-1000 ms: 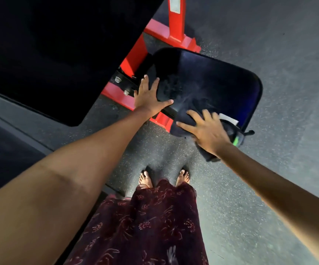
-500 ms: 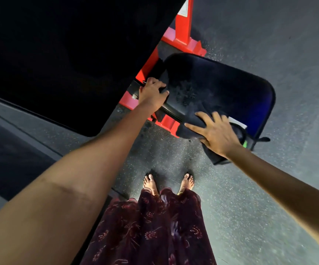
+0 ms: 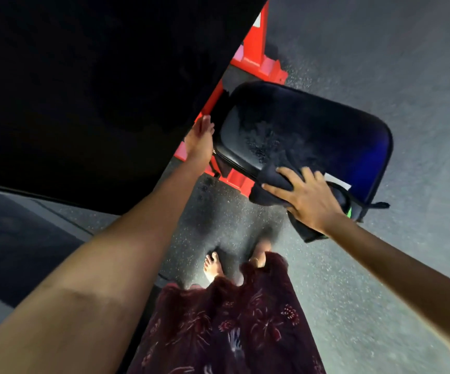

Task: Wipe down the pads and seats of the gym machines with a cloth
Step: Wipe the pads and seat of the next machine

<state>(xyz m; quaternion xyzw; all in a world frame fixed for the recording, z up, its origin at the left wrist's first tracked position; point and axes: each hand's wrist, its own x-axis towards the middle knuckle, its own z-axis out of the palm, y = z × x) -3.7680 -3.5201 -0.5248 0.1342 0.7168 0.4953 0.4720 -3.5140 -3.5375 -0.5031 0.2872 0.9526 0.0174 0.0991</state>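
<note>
Cloth [image 3: 269, 184], dark and bunched, lies on the near edge of a black padded seat [image 3: 312, 133], partly draped over that edge and hanging down below the seat. The right hand [image 3: 307, 198] rests flat on top of the cloth, fingers spread and fairly straight, pressing it against the seat. Beside the seat's left end, the left hand [image 3: 199, 141] reaches in edge-on with its fingers held straight and close together; its fingertips lie in the gap between the seat and a large black back pad [image 3: 97, 90], and whether they touch anything cannot be told.

One cloth, one seat and one back pad are in view, along with two bare arms and two bare feet [image 3: 213, 265]. The seat's surface looks wet or speckled toward its left half. A small white tag [image 3: 337, 180] and a bit of green [image 3: 349, 211] show at the seat's near right corner, just past the right hand.

Red metal frame [image 3: 258, 58] runs beneath and behind the seat, between it and the back pad. Below the seat, the floor [image 3: 380, 265] is dark grey, speckled rubber. The person stands just near of the seat in a long maroon patterned skirt [image 3: 232, 327].
</note>
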